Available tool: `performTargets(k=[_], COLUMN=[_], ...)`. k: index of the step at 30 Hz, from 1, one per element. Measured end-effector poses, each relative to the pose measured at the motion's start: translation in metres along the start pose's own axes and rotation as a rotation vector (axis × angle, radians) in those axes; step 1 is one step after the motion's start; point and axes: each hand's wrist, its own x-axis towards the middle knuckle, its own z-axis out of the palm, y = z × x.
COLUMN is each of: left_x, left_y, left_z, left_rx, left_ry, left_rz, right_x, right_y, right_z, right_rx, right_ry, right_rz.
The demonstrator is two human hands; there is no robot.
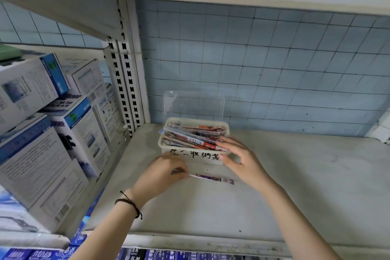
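Head view: your left hand (162,173) pinches the left end of a purple packet (213,178) between thumb and curled fingers. The packet lies flat on the shelf (316,186), long axis running left to right, just in front of the white box (194,157). Your right hand (242,159) rests straight fingers on the packets (190,136) stacked inside, grasping nothing. The box sits directly beyond the purple packet, so the left hand looks better placed to lift it in.

My single head view looks forward and down, close onto the shelf (295,186), facing the tiled wall (274,69); left hand (162,172) and right hand (242,160) sit mid-frame.
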Motion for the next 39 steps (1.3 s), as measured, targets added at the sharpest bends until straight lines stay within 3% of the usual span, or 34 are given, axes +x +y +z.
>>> performTargets(k=[4,6,12,18,23,29,34,39], left_x=[-0.003,-0.001,0.028,0.051,0.059,0.056,0.045,0.040], left_y=[0.011,0.021,0.022,-0.002,-0.022,-0.023,-0.020,-0.027], left_z=[-0.016,-0.029,-0.059,-0.041,-0.024,-0.022,-0.018,-0.023], left_rx=[-0.119,-0.138,-0.165,-0.057,-0.176,-0.721,-0.634,-0.511], left_ry=[0.070,0.141,0.297,0.320,0.416,0.354,0.225,0.121], left_rz=[-0.104,-0.071,-0.037,-0.014,-0.179,-0.454,-0.413,-0.390], right_x=[-0.003,-0.002,0.019,0.044,0.054,0.061,0.062,0.056], right_y=[-0.014,-0.027,-0.048,-0.018,-0.010,-0.001,-0.008,-0.027], right_z=[-0.005,-0.013,-0.025,-0.005,-0.005,-0.008,-0.002,0.007], right_rx=[0.043,0.108,0.413,0.198,0.067,-0.073,-0.217,-0.291], right_ry=[0.075,0.100,0.026,0.111,0.126,0.172,0.227,0.038], right_rz=[-0.068,-0.084,0.039,0.153,0.165,0.131,-0.017,-0.178])
